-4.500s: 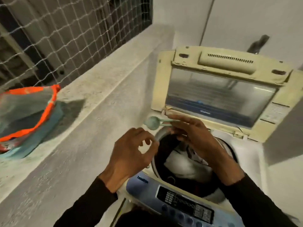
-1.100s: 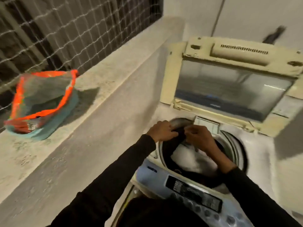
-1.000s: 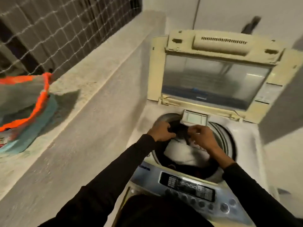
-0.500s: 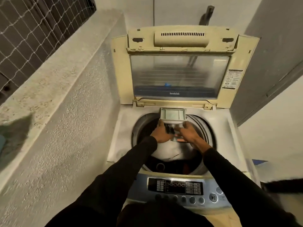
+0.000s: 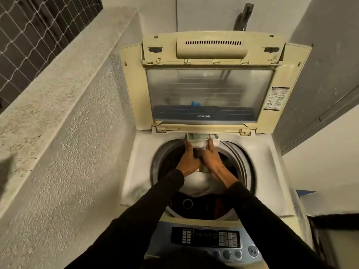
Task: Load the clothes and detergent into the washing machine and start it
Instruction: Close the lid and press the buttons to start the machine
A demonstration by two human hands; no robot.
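The top-loading washing machine (image 5: 141, 152) stands with its lid (image 5: 209, 94) raised upright. White cloth (image 5: 196, 184) and dark clothes lie in the drum. A small pale detergent drawer (image 5: 202, 138) sticks out a little from the rear rim of the drum, under the lid hinge. My left hand (image 5: 187, 162) holds the drawer's left front corner. My right hand (image 5: 211, 160) holds its right front corner. Both arms reach over the drum in black sleeves. The blue control panel (image 5: 206, 237) with round buttons lies at the near edge.
A rough concrete wall with a flat ledge (image 5: 58, 78) runs along the left, with netting (image 5: 29, 30) above it. Grey walls close in behind and to the right. A dark pipe fitting (image 5: 242, 16) stands behind the lid.
The view swung right, and the orange-trimmed bag on the ledge left the frame. Both hands went from the drum's rim to the drawer, which now sits further in toward the back.
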